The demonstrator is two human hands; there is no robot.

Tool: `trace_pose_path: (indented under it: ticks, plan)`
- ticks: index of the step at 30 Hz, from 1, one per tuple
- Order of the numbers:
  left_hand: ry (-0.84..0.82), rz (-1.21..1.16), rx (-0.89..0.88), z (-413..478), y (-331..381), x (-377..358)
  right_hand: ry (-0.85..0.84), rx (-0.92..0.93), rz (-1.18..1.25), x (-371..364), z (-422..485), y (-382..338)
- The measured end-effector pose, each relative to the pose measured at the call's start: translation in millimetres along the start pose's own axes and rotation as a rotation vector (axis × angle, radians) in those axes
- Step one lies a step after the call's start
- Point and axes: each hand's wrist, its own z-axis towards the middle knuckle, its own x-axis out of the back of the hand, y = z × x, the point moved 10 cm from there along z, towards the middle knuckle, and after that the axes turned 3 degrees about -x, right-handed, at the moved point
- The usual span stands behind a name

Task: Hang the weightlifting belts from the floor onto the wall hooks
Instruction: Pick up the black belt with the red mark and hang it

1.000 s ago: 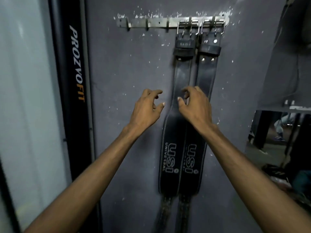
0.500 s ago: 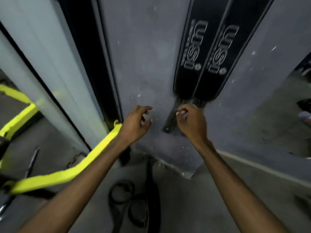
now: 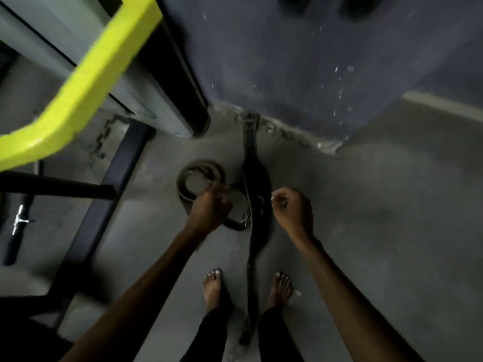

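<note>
1. Starting at the left, a yellow bar (image 3: 86,82) and a dark frame (image 3: 104,210) stand over the floor (image 3: 392,205). No belt shows there, though that side is blurred.
2. Left of centre a coiled belt (image 3: 198,178) lies on the floor in two loops, with a glint like a buckle at the nearer loop. It has not been lifted yet.
3. The left hand (image 3: 211,207) is over the nearer loop with its fingers curled downward. Blur hides whether they touch or grip the coil, so their hold cannot be told.
4. Just right of the coil a long belt (image 3: 254,205) lies stretched out on the floor. It runs from the foot of the wall (image 3: 287,74) to between the person's bare feet (image 3: 213,288), and nothing holds it.
5. The right hand (image 3: 292,210) hovers just right of the long belt. Its fingers are loosely curled, the thumb is near the forefinger, and it holds nothing.
6. The wall fills the top of the view, but the hooks are out of sight. Two dark shapes at the top edge are too cropped to name.
7. Judged from this, at least two belts are still to be hung. The step in hand looks like a reach down for one of them, probably the coil. Each belt must then be raised and hung on a hook. How many belts already hang cannot be told.
</note>
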Motion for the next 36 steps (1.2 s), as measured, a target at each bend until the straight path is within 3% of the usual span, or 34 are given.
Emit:
trace_pose_path:
  ticks: [11, 16, 20, 26, 31, 36]
  plan:
    - [-0.228, -0.073, 0.284, 68, -202, -296, -0.052, -0.226, 0.103, -207, 86, 265]
    - [-0.149, -0.015, 0.335, 97, -238, -362, -0.110, -0.257, 0.123, -259, 104, 339]
    - [-0.020, 0.012, 0.314, 112, -243, -362, -0.145, -0.255, 0.121, -268, 113, 359]
    - [-0.062, -0.002, 0.185, 101, -209, -329, -0.070, -0.312, 0.181, -225, 112, 340]
    - [-0.083, -0.216, 0.054, 69, -146, -254, 0.006, -0.414, 0.251, -167, 98, 285]
    - [-0.086, -0.391, -0.051, 33, -71, -149, -0.172, -0.470, 0.652, -121, 56, 199]
